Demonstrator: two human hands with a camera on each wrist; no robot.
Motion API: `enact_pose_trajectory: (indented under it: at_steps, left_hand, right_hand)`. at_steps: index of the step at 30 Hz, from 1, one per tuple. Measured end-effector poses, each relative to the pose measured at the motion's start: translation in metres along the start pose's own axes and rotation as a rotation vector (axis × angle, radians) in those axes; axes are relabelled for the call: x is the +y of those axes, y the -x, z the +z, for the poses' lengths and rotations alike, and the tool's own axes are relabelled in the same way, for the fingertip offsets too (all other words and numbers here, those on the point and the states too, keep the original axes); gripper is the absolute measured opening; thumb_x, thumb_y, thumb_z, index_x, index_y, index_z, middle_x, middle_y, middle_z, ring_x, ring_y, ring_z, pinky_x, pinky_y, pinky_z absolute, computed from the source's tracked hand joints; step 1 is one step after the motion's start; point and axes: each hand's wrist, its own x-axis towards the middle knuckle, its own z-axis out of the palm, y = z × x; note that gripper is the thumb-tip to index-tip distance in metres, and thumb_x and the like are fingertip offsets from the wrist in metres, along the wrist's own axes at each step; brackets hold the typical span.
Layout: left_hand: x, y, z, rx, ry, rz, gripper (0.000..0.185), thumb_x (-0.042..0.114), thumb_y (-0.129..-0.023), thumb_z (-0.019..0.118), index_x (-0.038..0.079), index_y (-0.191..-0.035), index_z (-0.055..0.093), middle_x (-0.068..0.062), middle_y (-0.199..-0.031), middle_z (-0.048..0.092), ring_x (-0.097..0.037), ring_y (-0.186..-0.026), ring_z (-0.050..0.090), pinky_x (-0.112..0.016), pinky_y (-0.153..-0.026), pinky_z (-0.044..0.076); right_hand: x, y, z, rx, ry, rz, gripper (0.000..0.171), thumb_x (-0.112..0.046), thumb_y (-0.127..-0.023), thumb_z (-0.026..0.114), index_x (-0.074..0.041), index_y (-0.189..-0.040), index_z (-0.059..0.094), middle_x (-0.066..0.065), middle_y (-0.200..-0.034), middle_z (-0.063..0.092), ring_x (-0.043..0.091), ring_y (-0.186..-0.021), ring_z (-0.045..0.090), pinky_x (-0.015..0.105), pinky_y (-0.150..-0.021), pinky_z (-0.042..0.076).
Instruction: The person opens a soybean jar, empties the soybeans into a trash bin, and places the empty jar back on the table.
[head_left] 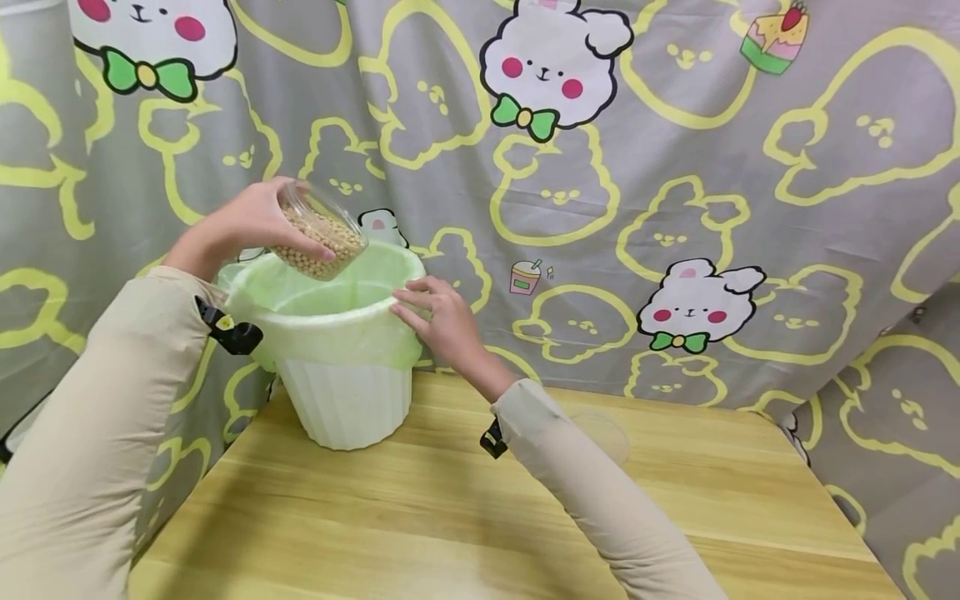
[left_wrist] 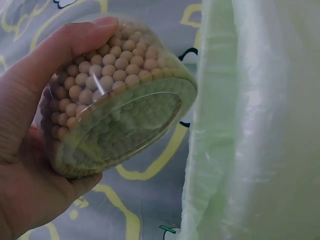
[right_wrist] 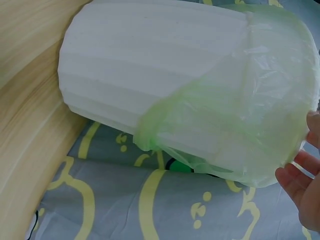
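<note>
The left grip (head_left: pixel 251 221) clasps a tilted jar (head_left: pixel 322 233) (full of beans) above the bin (head_left: pixel 341 367). The right grip (head_left: pixel 438 317), fingers relaxed, touches its rim.

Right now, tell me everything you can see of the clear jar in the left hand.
The jar is a short, round container of clear plastic, packed with small, round tan beans. The left hand grips it around the side wall, thumb over the top. It is tipped toward the bin, above the rim of the green bag lining it; whether jar and rim touch cannot be told. The left wrist view shows its flat clear base.
</note>
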Motion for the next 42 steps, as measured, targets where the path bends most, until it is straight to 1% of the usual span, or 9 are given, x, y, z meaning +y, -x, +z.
enact_pose_trajectory:
  at_steps: [6,9,12,18,27,31,38,42]
  left_hand:
    - [0.001,-0.004,-0.008,-0.071,-0.045,0.004,0.121,0.04,-0.072,0.093,0.005,-0.161,0.019,-0.024,-0.148,0.043,-0.037,-0.13,0.045,-0.055,-0.11,0.04]
    - [0.002,-0.006,-0.012,-0.103,-0.055,0.022,0.121,0.038,-0.072,0.093,0.003,-0.161,0.019,-0.024,-0.15,0.042,-0.037,-0.131,0.045,-0.056,-0.112,0.039]
    - [0.003,-0.009,-0.014,-0.121,-0.076,0.042,0.121,0.036,-0.072,0.094,0.002,-0.161,0.019,-0.024,-0.149,0.042,-0.037,-0.131,0.046,-0.057,-0.113,0.039]
    - [0.005,-0.012,-0.015,-0.132,-0.117,0.055,0.12,0.035,-0.07,0.095,0.002,-0.159,0.023,-0.024,-0.144,0.046,-0.038,-0.128,0.048,-0.058,-0.111,0.041]
    - [0.007,-0.012,-0.017,-0.145,-0.12,0.085,0.116,0.03,-0.069,0.096,0.001,-0.158,0.026,-0.024,-0.141,0.049,-0.037,-0.126,0.051,-0.057,-0.11,0.042]
    - [0.006,-0.012,-0.016,-0.141,-0.12,0.096,0.115,0.029,-0.068,0.096,0.001,-0.157,0.028,-0.024,-0.14,0.051,-0.036,-0.125,0.052,-0.057,-0.11,0.043]
    - [0.002,-0.013,-0.014,-0.145,-0.139,0.09,0.117,0.029,-0.067,0.097,0.0,-0.157,0.028,-0.025,-0.139,0.051,-0.037,-0.123,0.054,-0.057,-0.108,0.045]
    - [0.003,-0.015,-0.013,-0.144,-0.152,0.103,0.116,0.029,-0.066,0.097,0.0,-0.156,0.03,-0.024,-0.139,0.052,-0.036,-0.122,0.055,-0.055,-0.107,0.046]
  right_hand:
    - [-0.001,-0.002,0.001,-0.021,0.02,0.01,0.032,-0.029,-0.096,0.072,-0.013,-0.123,0.075,0.008,-0.129,0.069,0.024,-0.123,0.062,0.038,-0.103,0.053]
    - [-0.001,-0.002,0.001,-0.021,0.024,0.011,0.032,-0.029,-0.096,0.071,-0.012,-0.123,0.075,0.008,-0.129,0.069,0.024,-0.123,0.062,0.038,-0.102,0.053]
    - [-0.002,-0.002,-0.001,-0.028,0.025,0.024,0.032,-0.029,-0.096,0.071,-0.013,-0.123,0.074,0.008,-0.13,0.069,0.024,-0.123,0.062,0.039,-0.102,0.053]
    - [-0.003,-0.001,-0.004,-0.048,0.031,0.038,0.032,-0.03,-0.097,0.071,-0.014,-0.123,0.075,0.007,-0.13,0.069,0.024,-0.124,0.061,0.039,-0.101,0.054]
    - [-0.003,-0.003,-0.004,-0.044,0.043,0.015,0.031,-0.031,-0.097,0.071,-0.013,-0.122,0.075,0.007,-0.128,0.07,0.024,-0.122,0.062,0.038,-0.1,0.055]
    - [-0.002,-0.003,-0.003,-0.037,0.028,0.013,0.031,-0.029,-0.096,0.071,-0.012,-0.122,0.075,0.009,-0.128,0.07,0.025,-0.122,0.062,0.04,-0.099,0.055]
    - [-0.002,-0.002,-0.001,-0.044,0.034,0.007,0.032,-0.03,-0.096,0.071,-0.012,-0.123,0.075,0.009,-0.129,0.069,0.025,-0.122,0.062,0.039,-0.098,0.055]
    - [-0.001,-0.002,-0.001,-0.034,0.031,0.005,0.032,-0.029,-0.096,0.072,-0.012,-0.123,0.075,0.01,-0.128,0.069,0.025,-0.121,0.063,0.039,-0.099,0.055]
